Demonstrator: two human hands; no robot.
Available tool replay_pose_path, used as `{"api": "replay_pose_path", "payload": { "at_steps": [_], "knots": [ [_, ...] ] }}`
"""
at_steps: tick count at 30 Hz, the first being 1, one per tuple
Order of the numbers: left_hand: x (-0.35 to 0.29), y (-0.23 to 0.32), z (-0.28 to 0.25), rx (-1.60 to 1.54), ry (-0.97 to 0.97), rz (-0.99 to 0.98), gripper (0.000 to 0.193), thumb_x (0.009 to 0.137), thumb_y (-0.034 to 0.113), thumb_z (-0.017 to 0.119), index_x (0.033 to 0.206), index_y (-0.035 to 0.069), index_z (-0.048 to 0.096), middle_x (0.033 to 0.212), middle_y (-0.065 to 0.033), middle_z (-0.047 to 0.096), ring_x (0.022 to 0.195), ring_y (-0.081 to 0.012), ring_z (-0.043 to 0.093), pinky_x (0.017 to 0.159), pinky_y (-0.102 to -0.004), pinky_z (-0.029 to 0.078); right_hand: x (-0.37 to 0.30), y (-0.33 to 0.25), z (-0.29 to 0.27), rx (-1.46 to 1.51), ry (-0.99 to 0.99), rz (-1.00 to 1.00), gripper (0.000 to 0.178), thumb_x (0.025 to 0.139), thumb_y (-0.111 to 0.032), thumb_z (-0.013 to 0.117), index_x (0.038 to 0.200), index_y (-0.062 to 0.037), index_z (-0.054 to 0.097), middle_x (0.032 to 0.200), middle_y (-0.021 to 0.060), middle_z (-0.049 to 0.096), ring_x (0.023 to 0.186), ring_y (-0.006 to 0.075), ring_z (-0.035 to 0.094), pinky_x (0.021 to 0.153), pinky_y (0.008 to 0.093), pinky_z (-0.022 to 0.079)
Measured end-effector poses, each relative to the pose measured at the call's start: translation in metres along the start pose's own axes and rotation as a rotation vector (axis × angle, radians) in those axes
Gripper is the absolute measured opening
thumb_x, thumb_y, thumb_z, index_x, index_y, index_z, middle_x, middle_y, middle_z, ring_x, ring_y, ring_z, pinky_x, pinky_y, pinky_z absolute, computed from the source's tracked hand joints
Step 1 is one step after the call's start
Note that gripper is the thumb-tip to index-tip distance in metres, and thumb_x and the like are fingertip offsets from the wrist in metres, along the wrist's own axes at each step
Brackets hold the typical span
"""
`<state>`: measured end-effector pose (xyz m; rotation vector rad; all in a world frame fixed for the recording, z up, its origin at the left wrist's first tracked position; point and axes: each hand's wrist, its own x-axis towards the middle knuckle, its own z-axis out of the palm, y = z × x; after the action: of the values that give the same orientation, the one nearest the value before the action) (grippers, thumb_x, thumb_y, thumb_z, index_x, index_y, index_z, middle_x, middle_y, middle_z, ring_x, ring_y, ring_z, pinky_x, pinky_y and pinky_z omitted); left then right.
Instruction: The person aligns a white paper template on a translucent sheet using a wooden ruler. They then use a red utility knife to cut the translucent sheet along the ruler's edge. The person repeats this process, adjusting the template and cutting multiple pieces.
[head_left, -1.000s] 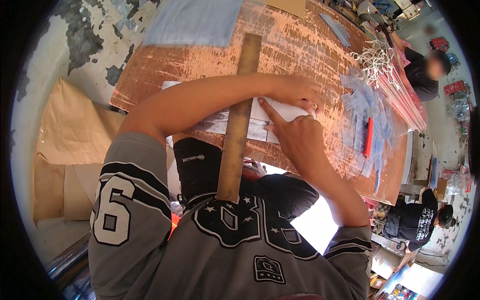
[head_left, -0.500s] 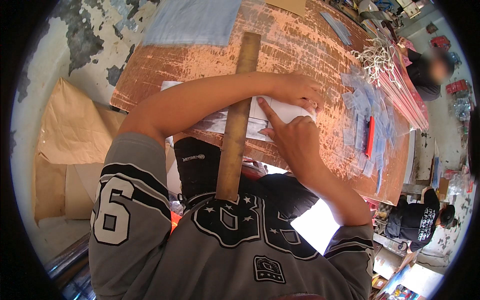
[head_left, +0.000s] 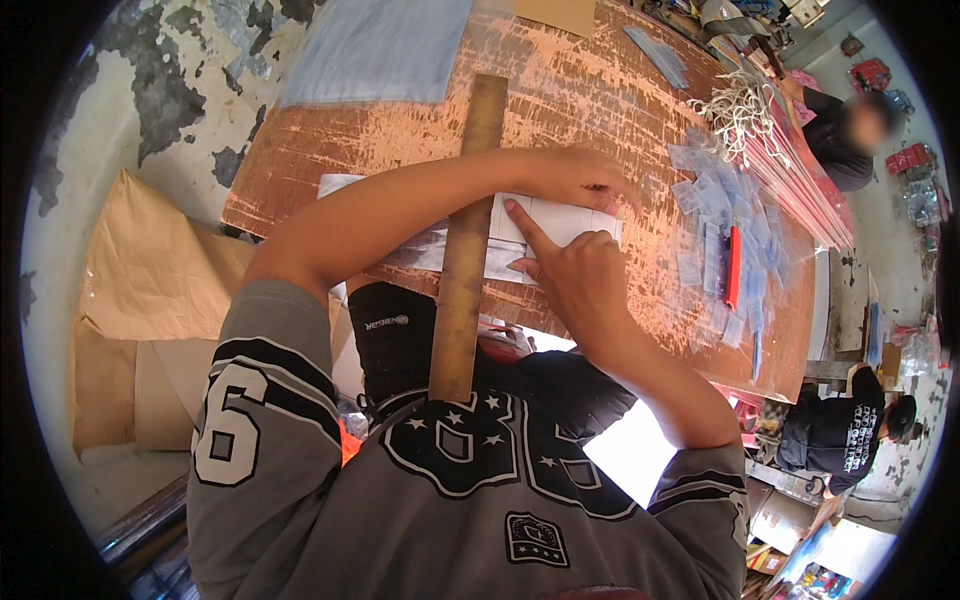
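Observation:
A white sheet with thin printed lines point(head_left: 560, 224) lies on the table near its front edge. My right hand point(head_left: 583, 275) rests on it, forefinger stretched out and thumb apart, the other fingers bent, holding nothing. From the left my left forearm reaches across a long flat brownish bar point(head_left: 465, 290), which lies over the sheet and sticks out past the table edge toward my body. Beyond the sheet's right end is my left hand point(head_left: 590, 178), its fingers bent and blurred; whether they touch the paper cannot be made out. A grey-streaked strip point(head_left: 425, 248) shows left of the bar.
The scratched wooden table point(head_left: 400, 130) bears clear plastic sheets point(head_left: 380, 50), small scattered plastic pieces point(head_left: 710, 200), a red tool or strip point(head_left: 733, 268) and a bundle of pink rods with white strings point(head_left: 790, 160). Brown paper point(head_left: 150, 260) stands left. Two people are at right.
My left hand has shifted slightly up and its fingers have lifted from the sheet's right edge. My right hand keeps its place on the sheet. The whole view has shifted a little.

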<state>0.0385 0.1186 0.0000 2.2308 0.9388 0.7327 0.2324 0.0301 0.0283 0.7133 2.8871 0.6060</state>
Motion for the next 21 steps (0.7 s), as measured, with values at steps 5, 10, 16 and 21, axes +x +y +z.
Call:
{"api": "replay_pose_path", "payload": {
  "at_steps": [5, 10, 16, 21],
  "knots": [
    [-0.021, 0.023, -0.021, -0.112, 0.187, -0.112, 0.039, 0.11, 0.032, 0.071, 0.147, 0.02, 0.074, 0.135, -0.0069, 0.076, 0.117, -0.0222, 0.071, 0.095, -0.0402, 0.057, -0.001, 0.0, 0.004, -0.033, 0.023, 0.008, 0.078, 0.108, -0.07, 0.052, 0.178, -0.04, 0.034, 0.077, 0.0145, 0.07, 0.072, 0.0318, 0.068, 0.07, 0.0465, 0.056],
    [-0.1, 0.065, -0.034, 0.195, 0.367, -0.285, 0.044, 0.109, 0.031, 0.071, 0.15, 0.013, 0.07, 0.144, -0.0122, 0.072, 0.126, -0.029, 0.068, 0.11, -0.0446, 0.053, -0.001, -0.004, 0.005, -0.056, 0.029, 0.008, 0.08, 0.108, -0.072, 0.05, 0.179, -0.0415, 0.031, 0.074, 0.0115, 0.067, 0.07, 0.0294, 0.064, 0.066, 0.045, 0.051],
    [-0.175, 0.104, 0.0, 0.4, 0.492, -0.502, 0.062, 0.107, 0.033, 0.073, 0.161, 0.006, 0.056, 0.163, -0.0223, 0.058, 0.158, -0.042, 0.047, 0.131, -0.0498, 0.036, -0.004, -0.005, 0.006, -0.134, 0.073, 0.029, 0.079, 0.109, -0.072, 0.049, 0.179, -0.0426, 0.029, 0.073, 0.0106, 0.065, 0.069, 0.0276, 0.061, 0.063, 0.042, 0.047],
    [-0.198, 0.122, 0.022, 0.415, 0.49, -0.513, 0.082, 0.099, 0.049, 0.08, 0.163, 0.005, 0.053, 0.166, -0.0278, 0.054, 0.163, -0.0487, 0.039, 0.132, -0.0538, 0.032, -0.002, -0.004, 0.003, -0.085, 0.027, 0.02, 0.077, 0.111, -0.069, 0.049, 0.18, -0.0409, 0.029, 0.075, 0.0147, 0.068, 0.07, 0.0286, 0.064, 0.063, 0.042, 0.048]
  ]
}}
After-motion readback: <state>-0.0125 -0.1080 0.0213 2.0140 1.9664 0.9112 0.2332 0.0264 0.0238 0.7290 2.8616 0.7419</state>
